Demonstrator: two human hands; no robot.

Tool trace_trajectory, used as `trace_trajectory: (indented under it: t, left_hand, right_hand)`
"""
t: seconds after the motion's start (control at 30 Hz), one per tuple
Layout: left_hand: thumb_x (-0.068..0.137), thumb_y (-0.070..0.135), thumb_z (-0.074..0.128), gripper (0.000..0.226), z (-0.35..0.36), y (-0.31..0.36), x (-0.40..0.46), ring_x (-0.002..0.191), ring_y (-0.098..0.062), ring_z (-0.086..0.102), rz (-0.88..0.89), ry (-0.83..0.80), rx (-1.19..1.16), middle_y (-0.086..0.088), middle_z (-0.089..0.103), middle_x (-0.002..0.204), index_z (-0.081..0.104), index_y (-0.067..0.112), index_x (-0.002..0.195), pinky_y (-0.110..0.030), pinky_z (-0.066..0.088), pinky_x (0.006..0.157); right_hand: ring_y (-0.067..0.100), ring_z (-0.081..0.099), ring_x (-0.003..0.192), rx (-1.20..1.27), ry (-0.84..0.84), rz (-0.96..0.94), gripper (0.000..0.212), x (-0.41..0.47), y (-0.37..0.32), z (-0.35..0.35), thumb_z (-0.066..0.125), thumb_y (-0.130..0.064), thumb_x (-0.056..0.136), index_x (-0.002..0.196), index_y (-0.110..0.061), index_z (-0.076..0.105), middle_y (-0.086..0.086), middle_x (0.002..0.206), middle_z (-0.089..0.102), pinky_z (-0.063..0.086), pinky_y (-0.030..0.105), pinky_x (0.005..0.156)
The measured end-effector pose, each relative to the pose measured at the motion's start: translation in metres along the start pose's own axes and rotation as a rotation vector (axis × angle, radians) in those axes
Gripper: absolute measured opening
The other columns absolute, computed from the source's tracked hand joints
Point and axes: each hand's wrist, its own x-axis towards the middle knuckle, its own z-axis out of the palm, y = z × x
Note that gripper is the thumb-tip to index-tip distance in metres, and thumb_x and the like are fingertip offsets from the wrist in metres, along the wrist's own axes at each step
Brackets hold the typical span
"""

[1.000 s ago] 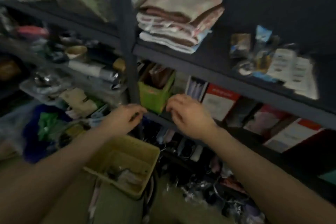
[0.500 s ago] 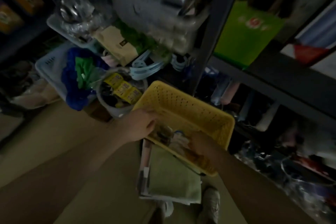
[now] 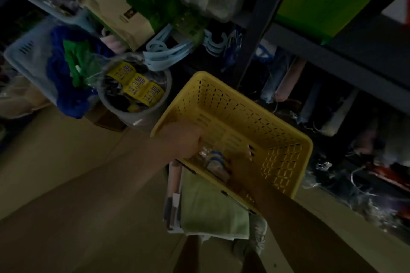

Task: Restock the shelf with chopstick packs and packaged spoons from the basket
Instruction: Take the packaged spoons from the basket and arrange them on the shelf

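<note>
On your far left a pale blue crate (image 3: 24, 55) is sitting on the floor, holding blue and green bundles (image 3: 66, 68). Just right of it a grey bucket (image 3: 142, 115) is carrying yellow-labelled rolls (image 3: 135, 84), with light blue hangers (image 3: 164, 51) lying above its rim. Your left hand (image 3: 179, 139) is reaching over the near-left rim of the yellow basket (image 3: 286, 162), fingers curled down inside; whether it is clenching anything you cannot tell in this dim light. The clear packaged items (image 3: 213, 159) are lying at the basket's near wall, between your two hands. Your right hand (image 3: 241, 166) is resting inside the basket just beside those packs, its grasp hidden in shadow. A green cloth (image 3: 210, 206) is lying under the basket's near edge. Further right the dark shelf frame (image 3: 332, 60) is crossing above the basket.
</note>
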Motion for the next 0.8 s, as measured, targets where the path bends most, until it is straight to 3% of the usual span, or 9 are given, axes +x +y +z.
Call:
trace_trajectory:
  t: [0.1,0.17,0.23,0.33,0.47,0.6,0.67,0.73,0.8]
  left_hand:
    - [0.094,0.019,0.041,0.037,0.007,0.004,0.003,0.051,-0.013,0.033,0.026,-0.137,0.010,-0.001,0.035,0.059,0.036,0.016,0.058,-0.026,0.031,0.054]
    - [0.094,0.021,0.043,0.033,0.007,0.001,0.003,0.054,-0.013,0.037,0.030,-0.176,0.017,-0.005,0.045,0.063,0.052,0.006,0.066,-0.022,0.027,0.050]
    - [0.093,0.021,0.044,0.028,0.007,-0.003,0.003,0.062,-0.015,0.045,0.017,-0.182,0.006,-0.009,0.056,0.076,0.064,0.003,0.088,-0.021,0.029,0.051]
    - [0.093,0.021,0.045,0.021,0.006,-0.007,0.004,0.067,-0.012,0.050,0.005,-0.126,-0.009,-0.004,0.061,0.084,0.063,0.009,0.094,-0.020,0.035,0.056]
    - [0.092,0.020,0.046,0.020,0.000,-0.007,0.007,0.073,-0.017,0.059,0.026,0.002,-0.032,-0.005,0.066,0.084,0.062,0.011,0.088,-0.029,0.046,0.065]
    - [0.091,0.021,0.047,0.019,-0.012,-0.001,0.012,0.072,-0.015,0.060,-0.016,0.096,-0.122,-0.003,0.066,0.080,0.063,0.014,0.085,-0.029,0.047,0.066]
    - [0.090,0.024,0.049,0.019,-0.019,0.003,0.021,0.072,-0.015,0.059,-0.066,0.088,-0.137,-0.002,0.064,0.078,0.064,0.014,0.083,-0.028,0.046,0.064]
    - [0.089,0.027,0.050,0.020,-0.018,0.002,0.034,0.076,-0.016,0.058,-0.110,-0.034,-0.121,-0.002,0.062,0.082,0.065,0.015,0.086,-0.028,0.043,0.066]
    - [0.087,0.034,0.047,0.024,-0.008,0.001,0.051,0.085,-0.016,0.056,-0.099,-0.215,-0.014,-0.003,0.063,0.095,0.064,0.020,0.097,-0.029,0.043,0.079]
  right_hand:
    - [0.029,0.052,0.121,0.156,0.014,-0.017,0.039,-0.002,-0.002,0.002,0.045,-0.026,0.095,0.129,-0.007,0.047,0.015,0.131,0.052,0.041,0.036,0.098]
    - [0.029,0.049,0.123,0.240,0.087,0.059,0.042,-0.005,-0.003,0.006,0.045,-0.030,0.095,0.131,-0.007,0.042,0.015,0.134,0.048,0.042,0.036,0.098]
    - [0.031,0.044,0.127,0.202,0.146,0.127,0.043,-0.006,-0.004,0.012,0.043,-0.027,0.095,0.133,-0.005,0.037,0.017,0.139,0.041,0.038,0.038,0.101]
    - [0.033,0.035,0.134,0.117,0.099,0.116,0.043,-0.005,-0.005,0.015,0.041,-0.024,0.096,0.135,-0.005,0.042,0.019,0.144,0.037,0.030,0.042,0.110]
    - [0.031,0.051,0.122,0.339,0.004,0.071,0.034,-0.015,-0.002,-0.010,0.045,-0.015,0.095,0.126,-0.002,0.050,0.018,0.133,0.052,0.041,0.036,0.099]
    - [0.032,0.044,0.127,0.522,-0.053,0.022,0.042,-0.050,0.000,-0.040,0.048,-0.016,0.095,0.134,0.000,0.042,0.016,0.140,0.044,0.044,0.015,0.088]
    - [0.031,0.050,0.120,0.447,-0.058,0.006,0.042,-0.062,-0.001,-0.050,0.048,-0.021,0.095,0.132,-0.002,0.045,0.018,0.137,0.048,0.044,0.028,0.093]
    - [0.027,0.056,0.105,0.463,-0.014,0.072,0.036,-0.066,0.008,-0.064,0.050,-0.016,0.092,0.127,-0.007,0.050,0.016,0.129,0.054,0.045,0.033,0.083]
    - [0.026,0.059,0.100,0.460,0.080,0.114,0.034,-0.072,0.026,-0.085,0.050,-0.010,0.090,0.125,-0.011,0.051,0.012,0.121,0.057,0.043,0.028,0.071]
